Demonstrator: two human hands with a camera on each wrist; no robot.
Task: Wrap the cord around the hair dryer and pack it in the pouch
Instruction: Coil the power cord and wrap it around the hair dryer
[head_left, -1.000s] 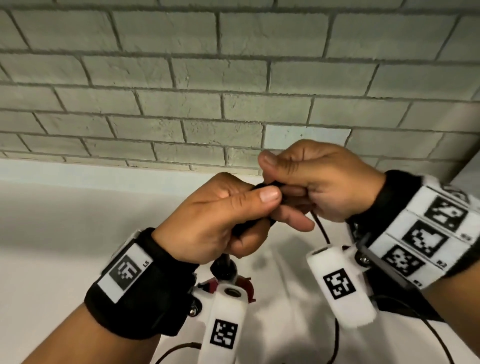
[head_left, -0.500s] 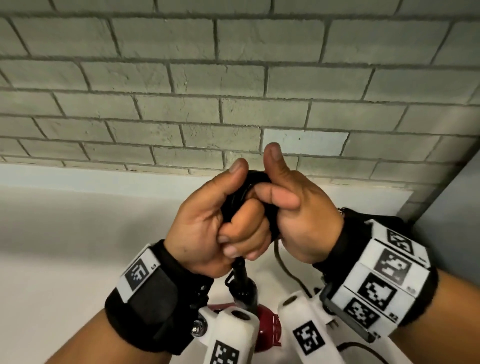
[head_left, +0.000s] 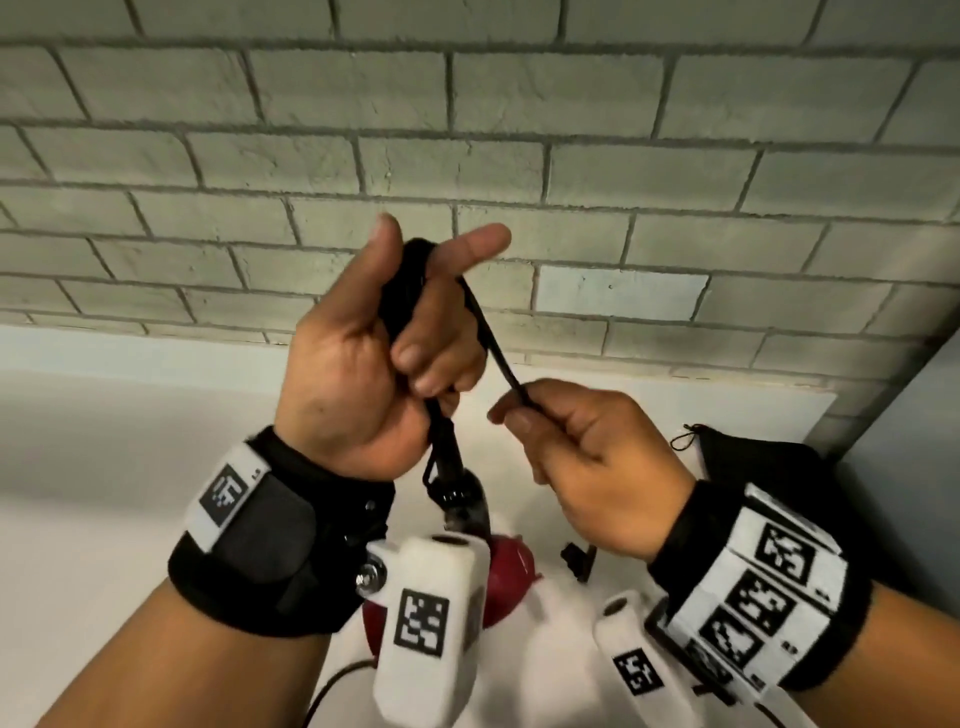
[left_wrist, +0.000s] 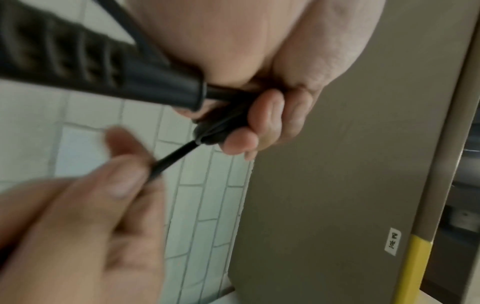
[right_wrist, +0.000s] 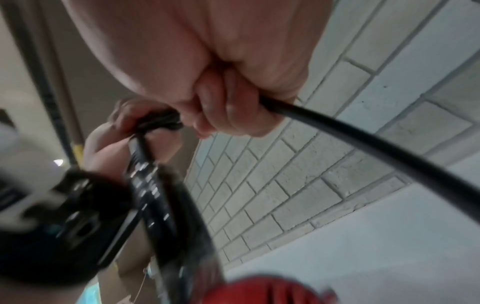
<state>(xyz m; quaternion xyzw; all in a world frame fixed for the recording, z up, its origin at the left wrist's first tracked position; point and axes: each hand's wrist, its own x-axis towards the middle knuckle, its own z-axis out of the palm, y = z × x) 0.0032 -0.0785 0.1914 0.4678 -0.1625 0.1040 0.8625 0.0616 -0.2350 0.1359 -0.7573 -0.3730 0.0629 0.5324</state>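
My left hand (head_left: 363, 374) grips the black handle (head_left: 405, 280) of the hair dryer and holds it upright, with coils of cord under the fingers. The dryer's red body (head_left: 501, 582) hangs below, partly hidden by the wrist camera. My right hand (head_left: 576, 447) pinches the black cord (head_left: 493, 343), which runs taut from the handle's top down to the right. The left wrist view shows the ribbed handle (left_wrist: 78, 65), the cord (left_wrist: 174, 158) and the right hand's fingertips (left_wrist: 124, 181). In the right wrist view the cord (right_wrist: 363, 135) trails off to the right. A black pouch (head_left: 737, 457) lies behind my right wrist.
A grey brick wall (head_left: 467, 130) rises close behind the white counter (head_left: 104, 467). The black plug (head_left: 576, 561) shows over the counter below my right hand. A grey panel (head_left: 909, 441) closes off the right side.
My hands were clasped together at the handle's end. The right hand has since pulled away down and to the right, drawing the cord taut, while the left hand has turned the handle upright.
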